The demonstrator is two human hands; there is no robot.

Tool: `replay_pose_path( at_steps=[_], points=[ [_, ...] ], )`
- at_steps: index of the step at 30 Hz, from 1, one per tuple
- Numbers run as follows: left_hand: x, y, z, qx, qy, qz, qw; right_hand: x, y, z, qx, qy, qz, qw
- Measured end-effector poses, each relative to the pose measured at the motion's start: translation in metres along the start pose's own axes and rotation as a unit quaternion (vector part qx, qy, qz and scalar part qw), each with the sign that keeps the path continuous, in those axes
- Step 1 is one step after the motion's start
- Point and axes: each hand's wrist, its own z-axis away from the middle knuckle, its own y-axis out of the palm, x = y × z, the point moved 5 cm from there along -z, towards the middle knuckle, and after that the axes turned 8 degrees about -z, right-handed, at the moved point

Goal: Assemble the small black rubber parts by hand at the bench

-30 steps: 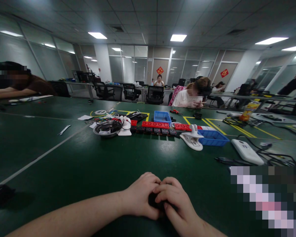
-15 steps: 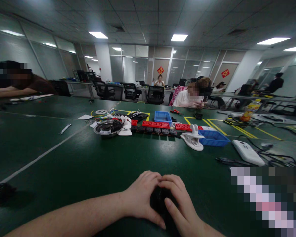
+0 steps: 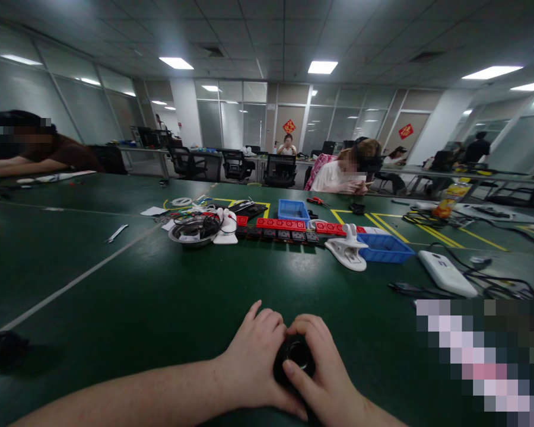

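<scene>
At the near edge of the green table (image 3: 182, 308), close in front of me, I have a black round object (image 3: 300, 350) between my two hands. My left hand (image 3: 256, 359) cups its left side, one finger lifted away and the thumb reaching along the near side. My right hand (image 3: 328, 362) curls around the right side, thumb laid over the top beside a ring-shaped opening. I cannot tell whether its base touches the tabletop. Well to my left sits another black object (image 3: 2, 349). Farther out, a white clip stand (image 3: 347, 256) is just beside a blue tray (image 3: 387, 252), and a metal bowl (image 3: 193, 241) holds black cables (image 3: 209, 225).
</scene>
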Motion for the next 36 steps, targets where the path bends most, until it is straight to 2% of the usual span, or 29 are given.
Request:
replay_pose_path(
  at_steps=[13,20,27,30,36],
  points=[
    [0.002,0.002,-0.003,0.031,0.004,0.065,0.997,0.002,0.002,-0.001,0.034,0.027,0.016,0.999],
    [0.004,0.004,-0.006,0.033,0.063,0.107,0.992,0.010,-0.002,-0.003,0.035,-0.030,0.001,0.999],
    [0.003,0.003,-0.007,0.045,0.112,0.097,0.988,0.023,-0.004,-0.003,0.053,-0.107,-0.021,0.993],
    [0.003,0.003,-0.007,0.044,0.101,0.092,0.990,0.022,-0.003,-0.003,0.048,-0.104,-0.019,0.993],
    [0.001,0.003,-0.003,0.025,0.026,0.075,0.997,0.011,-0.002,-0.001,0.022,-0.038,-0.031,0.999]
  ],
)
